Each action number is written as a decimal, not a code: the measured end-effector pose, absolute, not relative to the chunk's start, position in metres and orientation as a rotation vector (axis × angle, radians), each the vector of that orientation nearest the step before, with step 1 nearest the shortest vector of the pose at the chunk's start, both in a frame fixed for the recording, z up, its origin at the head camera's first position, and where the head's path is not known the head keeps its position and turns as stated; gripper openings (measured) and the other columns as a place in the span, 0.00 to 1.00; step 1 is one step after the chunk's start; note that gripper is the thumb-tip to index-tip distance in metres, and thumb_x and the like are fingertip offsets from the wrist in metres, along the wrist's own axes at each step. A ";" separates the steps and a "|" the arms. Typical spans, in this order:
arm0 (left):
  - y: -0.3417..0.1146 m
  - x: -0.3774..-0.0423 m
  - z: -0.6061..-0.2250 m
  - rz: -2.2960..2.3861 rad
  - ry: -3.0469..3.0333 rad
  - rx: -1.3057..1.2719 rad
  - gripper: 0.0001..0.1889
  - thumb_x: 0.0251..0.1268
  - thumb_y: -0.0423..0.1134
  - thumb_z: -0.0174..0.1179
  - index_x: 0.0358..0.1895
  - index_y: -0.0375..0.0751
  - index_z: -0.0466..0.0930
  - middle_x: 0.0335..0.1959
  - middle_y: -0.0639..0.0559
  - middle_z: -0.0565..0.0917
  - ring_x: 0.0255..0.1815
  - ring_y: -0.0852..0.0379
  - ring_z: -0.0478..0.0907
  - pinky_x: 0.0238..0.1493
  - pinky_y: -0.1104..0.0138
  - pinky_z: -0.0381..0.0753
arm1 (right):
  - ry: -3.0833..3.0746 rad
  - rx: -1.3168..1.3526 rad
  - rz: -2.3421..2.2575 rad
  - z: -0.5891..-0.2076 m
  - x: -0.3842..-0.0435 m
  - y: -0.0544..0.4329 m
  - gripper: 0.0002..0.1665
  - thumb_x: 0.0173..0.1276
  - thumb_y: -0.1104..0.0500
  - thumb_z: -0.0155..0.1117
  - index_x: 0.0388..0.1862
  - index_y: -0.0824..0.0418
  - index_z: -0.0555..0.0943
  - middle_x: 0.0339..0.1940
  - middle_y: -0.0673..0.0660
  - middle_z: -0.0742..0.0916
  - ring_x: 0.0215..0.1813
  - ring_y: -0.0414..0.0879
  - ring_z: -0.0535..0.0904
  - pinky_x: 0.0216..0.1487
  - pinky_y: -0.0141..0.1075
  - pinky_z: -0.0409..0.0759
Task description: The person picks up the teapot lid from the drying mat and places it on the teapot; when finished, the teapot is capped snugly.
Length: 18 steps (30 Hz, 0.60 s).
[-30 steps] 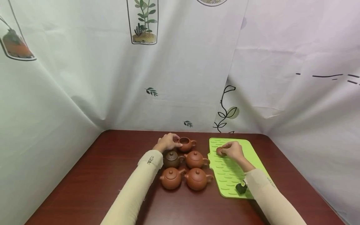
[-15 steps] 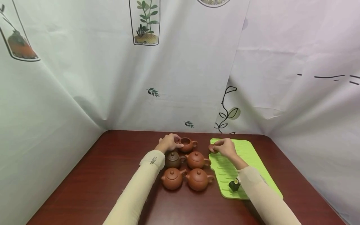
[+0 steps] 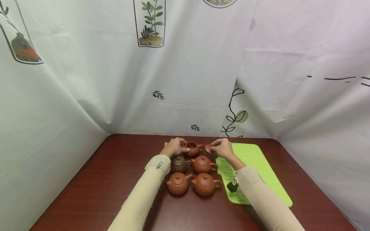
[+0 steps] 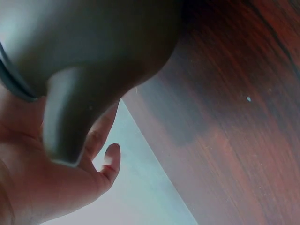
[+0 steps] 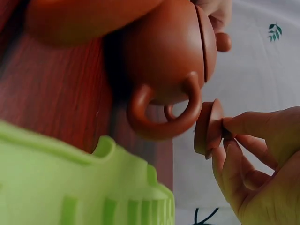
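At the back of the group stands a reddish-brown teapot (image 3: 193, 152) with its top uncovered. My left hand (image 3: 174, 147) holds it from the left, thumb on the near side and fingers toward the far side. My right hand (image 3: 224, 148) pinches a reddish-brown teapot lid (image 3: 208, 148) by its knob, just right of that pot's handle. In the right wrist view the lid (image 5: 208, 127) is tilted and off the table, between thumb and fingers. The left wrist view has a dark brown teapot (image 4: 70, 103) partly covering the left hand (image 4: 56, 187); its grip is hidden there.
Nearer than the open pot sit the lidded dark brown teapot (image 3: 178, 165) and several lidded reddish-brown teapots (image 3: 205, 185), close together. On the right a green ridged mat (image 3: 254, 160) lies on the dark red table (image 3: 115, 179), bearing a small black object (image 3: 232, 186).
My right hand has carried the lid leftward off the green mat, close to the open teapot. The left hand has stayed on the pot.
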<state>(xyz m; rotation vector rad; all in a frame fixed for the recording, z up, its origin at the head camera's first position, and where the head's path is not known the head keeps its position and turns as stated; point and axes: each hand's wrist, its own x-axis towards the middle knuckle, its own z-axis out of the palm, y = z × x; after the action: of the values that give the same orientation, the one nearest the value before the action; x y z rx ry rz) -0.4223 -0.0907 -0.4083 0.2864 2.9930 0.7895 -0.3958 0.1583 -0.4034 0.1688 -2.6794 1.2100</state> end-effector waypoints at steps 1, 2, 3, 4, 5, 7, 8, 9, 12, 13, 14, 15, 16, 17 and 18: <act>-0.091 -0.422 -0.408 0.790 2.994 0.290 0.23 0.61 0.55 0.68 0.57 0.53 0.82 0.55 0.57 0.83 0.59 0.49 0.74 0.63 0.46 0.61 | -2.679 0.182 1.183 -0.402 -0.397 0.156 0.08 0.60 0.62 0.74 0.37 0.64 0.89 0.35 0.58 0.89 0.36 0.54 0.85 0.33 0.41 0.80; -0.090 -0.422 -0.408 0.791 2.993 0.294 0.23 0.61 0.55 0.68 0.57 0.53 0.82 0.55 0.57 0.83 0.59 0.49 0.74 0.63 0.46 0.61 | -2.678 0.197 1.156 -0.401 -0.397 0.154 0.08 0.60 0.61 0.74 0.37 0.63 0.89 0.35 0.58 0.89 0.37 0.54 0.85 0.35 0.42 0.81; -0.090 -0.423 -0.408 0.789 2.995 0.297 0.23 0.61 0.55 0.68 0.57 0.53 0.82 0.55 0.57 0.83 0.60 0.49 0.74 0.63 0.46 0.61 | -2.679 0.210 1.134 -0.399 -0.398 0.152 0.07 0.60 0.62 0.73 0.37 0.63 0.89 0.36 0.58 0.89 0.38 0.54 0.85 0.37 0.44 0.82; -0.089 -0.423 -0.408 0.786 2.995 0.299 0.23 0.61 0.55 0.68 0.57 0.53 0.82 0.55 0.57 0.83 0.60 0.49 0.74 0.63 0.46 0.61 | -2.679 0.215 1.111 -0.398 -0.399 0.150 0.07 0.60 0.61 0.73 0.37 0.62 0.89 0.36 0.58 0.89 0.40 0.53 0.85 0.38 0.44 0.82; -0.089 -0.423 -0.408 0.782 2.994 0.297 0.23 0.61 0.55 0.68 0.58 0.53 0.82 0.55 0.57 0.83 0.60 0.49 0.74 0.63 0.46 0.61 | -2.678 0.217 1.101 -0.396 -0.400 0.148 0.07 0.61 0.61 0.73 0.37 0.62 0.89 0.36 0.57 0.89 0.41 0.53 0.84 0.39 0.45 0.82; -0.088 -0.424 -0.408 0.773 2.994 0.291 0.23 0.62 0.56 0.68 0.58 0.53 0.82 0.56 0.57 0.83 0.60 0.49 0.73 0.64 0.46 0.60 | -2.678 0.221 1.085 -0.393 -0.401 0.143 0.07 0.61 0.61 0.73 0.37 0.62 0.89 0.37 0.57 0.89 0.42 0.53 0.84 0.41 0.46 0.82; -0.088 -0.424 -0.408 0.766 2.996 0.286 0.23 0.62 0.55 0.68 0.58 0.53 0.82 0.56 0.57 0.83 0.60 0.49 0.73 0.64 0.46 0.60 | -2.680 0.223 1.085 -0.391 -0.402 0.141 0.06 0.61 0.61 0.73 0.37 0.61 0.89 0.37 0.57 0.89 0.42 0.53 0.84 0.41 0.45 0.82; -0.088 -0.424 -0.407 0.760 2.998 0.282 0.23 0.61 0.56 0.68 0.58 0.53 0.82 0.55 0.57 0.83 0.60 0.49 0.73 0.64 0.46 0.60 | -2.678 0.230 1.084 -0.390 -0.402 0.139 0.06 0.61 0.61 0.73 0.37 0.62 0.89 0.37 0.57 0.89 0.42 0.53 0.84 0.42 0.46 0.82; -0.087 -0.425 -0.407 0.758 3.003 0.276 0.22 0.61 0.55 0.68 0.57 0.53 0.82 0.55 0.57 0.83 0.60 0.49 0.73 0.64 0.46 0.60 | -2.669 0.256 1.084 -0.386 -0.403 0.133 0.06 0.61 0.62 0.73 0.37 0.62 0.89 0.37 0.58 0.90 0.42 0.53 0.84 0.43 0.46 0.81; -0.087 -0.424 -0.407 0.759 3.004 0.280 0.22 0.61 0.55 0.68 0.57 0.53 0.82 0.55 0.57 0.83 0.60 0.49 0.74 0.64 0.46 0.60 | -2.666 0.263 1.084 -0.385 -0.403 0.131 0.06 0.60 0.62 0.73 0.37 0.63 0.89 0.37 0.58 0.90 0.42 0.53 0.84 0.44 0.46 0.81; -0.087 -0.424 -0.406 0.760 3.003 0.282 0.22 0.62 0.55 0.68 0.57 0.53 0.82 0.55 0.57 0.83 0.60 0.49 0.74 0.64 0.47 0.60 | -2.662 0.271 1.090 -0.385 -0.403 0.129 0.06 0.60 0.63 0.73 0.36 0.63 0.89 0.36 0.58 0.90 0.42 0.53 0.84 0.44 0.47 0.81; -0.088 -0.423 -0.406 0.762 3.001 0.283 0.23 0.61 0.55 0.68 0.57 0.53 0.82 0.55 0.57 0.83 0.60 0.49 0.74 0.64 0.46 0.60 | -2.660 0.278 1.091 -0.385 -0.403 0.127 0.06 0.60 0.63 0.73 0.36 0.63 0.89 0.36 0.57 0.90 0.42 0.53 0.84 0.44 0.47 0.81; -0.088 -0.422 -0.406 0.765 2.997 0.285 0.23 0.61 0.55 0.68 0.58 0.53 0.82 0.55 0.57 0.83 0.60 0.49 0.74 0.64 0.46 0.60 | -2.660 0.281 1.095 -0.386 -0.403 0.124 0.06 0.60 0.63 0.73 0.36 0.63 0.89 0.36 0.57 0.90 0.41 0.52 0.84 0.44 0.46 0.81; -0.089 -0.421 -0.406 0.759 2.992 0.284 0.23 0.61 0.56 0.68 0.58 0.54 0.82 0.55 0.57 0.83 0.60 0.49 0.74 0.64 0.46 0.60 | -2.661 0.285 1.104 -0.386 -0.403 0.122 0.05 0.60 0.63 0.73 0.35 0.63 0.89 0.36 0.57 0.90 0.41 0.52 0.84 0.43 0.46 0.81; -0.089 -0.421 -0.406 0.755 2.988 0.281 0.23 0.61 0.56 0.68 0.58 0.54 0.82 0.55 0.57 0.83 0.60 0.49 0.74 0.63 0.46 0.61 | -2.663 0.289 1.110 -0.388 -0.403 0.120 0.05 0.60 0.63 0.73 0.35 0.62 0.89 0.36 0.56 0.90 0.41 0.51 0.84 0.43 0.45 0.81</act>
<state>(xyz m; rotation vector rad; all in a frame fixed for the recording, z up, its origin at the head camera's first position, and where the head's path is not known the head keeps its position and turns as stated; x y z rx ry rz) -0.4206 -0.0894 -0.4061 0.2812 2.9883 0.7545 -0.4029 0.1198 -0.3876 0.2895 -2.6626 1.1103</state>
